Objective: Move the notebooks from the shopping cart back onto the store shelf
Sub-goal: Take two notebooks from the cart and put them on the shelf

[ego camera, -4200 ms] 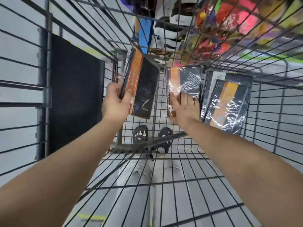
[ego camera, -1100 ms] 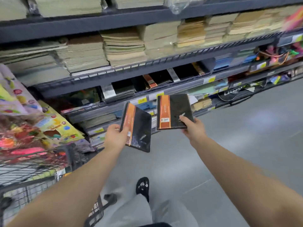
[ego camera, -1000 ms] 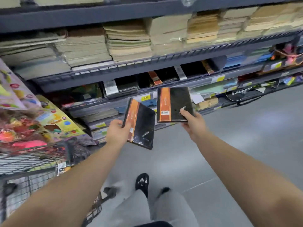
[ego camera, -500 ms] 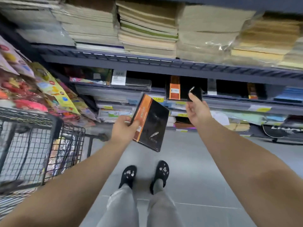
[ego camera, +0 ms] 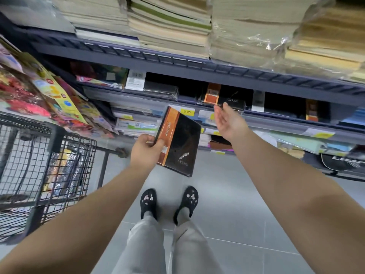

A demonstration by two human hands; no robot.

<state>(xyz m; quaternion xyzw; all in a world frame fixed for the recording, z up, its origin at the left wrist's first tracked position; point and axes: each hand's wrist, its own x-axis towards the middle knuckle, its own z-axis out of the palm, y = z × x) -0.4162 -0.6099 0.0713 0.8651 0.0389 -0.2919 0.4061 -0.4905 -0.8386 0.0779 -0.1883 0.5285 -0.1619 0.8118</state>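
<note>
My left hand (ego camera: 145, 152) grips a black notebook (ego camera: 178, 142) with an orange spine band, held tilted at waist height in front of the shelves. A second black-and-orange notebook (ego camera: 223, 97) lies on the dark shelf (ego camera: 276, 115), in a gap under the upper board. Just below and in front of that notebook is my right hand (ego camera: 230, 120), palm up, fingers spread, holding nothing. The wire shopping cart (ego camera: 47, 155) stands at the left, with wrapped items showing through its mesh.
Tall stacks of paper pads (ego camera: 171, 22) fill the upper shelf. Colourful packets (ego camera: 39, 91) hang at the left above the cart. Lower shelves carry price tags (ego camera: 187, 111) and more stationery. Grey tiled floor (ego camera: 227, 204) and my feet are below.
My right hand has let go of its notebook, which now lies on the shelf, and has drawn back open. The left hand still holds its notebook. The view has closed in on the shelf.
</note>
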